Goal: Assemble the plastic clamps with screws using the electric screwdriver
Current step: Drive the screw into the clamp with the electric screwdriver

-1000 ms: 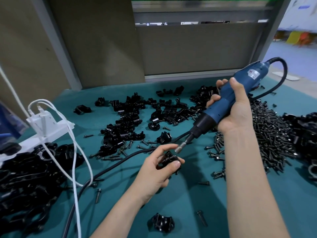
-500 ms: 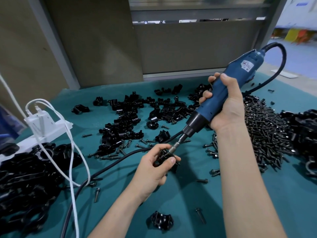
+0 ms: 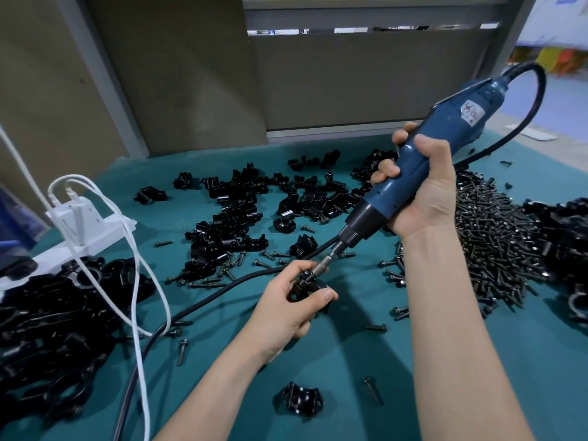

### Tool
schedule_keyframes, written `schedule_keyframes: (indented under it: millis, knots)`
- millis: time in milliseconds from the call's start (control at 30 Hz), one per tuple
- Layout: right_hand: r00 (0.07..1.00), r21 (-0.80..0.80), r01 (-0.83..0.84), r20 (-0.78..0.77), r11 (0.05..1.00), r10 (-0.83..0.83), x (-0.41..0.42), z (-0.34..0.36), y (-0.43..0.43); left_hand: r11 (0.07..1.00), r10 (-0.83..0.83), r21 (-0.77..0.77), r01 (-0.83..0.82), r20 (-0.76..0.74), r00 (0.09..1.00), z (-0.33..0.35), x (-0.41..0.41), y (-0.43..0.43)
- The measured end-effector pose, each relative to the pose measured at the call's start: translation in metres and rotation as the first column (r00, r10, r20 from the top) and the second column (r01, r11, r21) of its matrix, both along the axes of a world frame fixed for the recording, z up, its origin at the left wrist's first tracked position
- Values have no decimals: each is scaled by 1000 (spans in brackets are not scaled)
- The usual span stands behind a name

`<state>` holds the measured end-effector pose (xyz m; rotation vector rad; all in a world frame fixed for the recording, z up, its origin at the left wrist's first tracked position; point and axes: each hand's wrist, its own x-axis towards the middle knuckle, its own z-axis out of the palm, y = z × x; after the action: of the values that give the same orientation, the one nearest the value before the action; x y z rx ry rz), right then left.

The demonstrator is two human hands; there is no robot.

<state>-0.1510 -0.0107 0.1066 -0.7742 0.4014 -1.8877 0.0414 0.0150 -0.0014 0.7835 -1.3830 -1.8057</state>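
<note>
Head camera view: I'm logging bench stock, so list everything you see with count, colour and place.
electric screwdriver: one, blue, bit on the held clamp
held clamp: one, black, centre
loose clamp parts: many, black, mid-table
left clamp heap: one, black, far left
right clamp heap: one, black, far right
single clamp: one, black, near front edge
screw pile: one, dark, right side
stray screws: many, dark, scattered
power strip: one, white, left
white cables: at least two, left
black cord: one, across the mat
mat: one, teal, tabletop
left hand: grips held clamp
right hand: grips electric screwdriver
</note>
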Motion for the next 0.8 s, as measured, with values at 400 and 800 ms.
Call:
schedule_keyframes:
  millis: [400,800]
  knots:
    - [947,-209,-311,16,927,322,1,-3,-3,938,-274,201,281,-65,960,6,9,0]
    - [883,-258,-400,147,879,445,-7,-18,-6,843,-451,276,461,-104,887,7,12,-1]
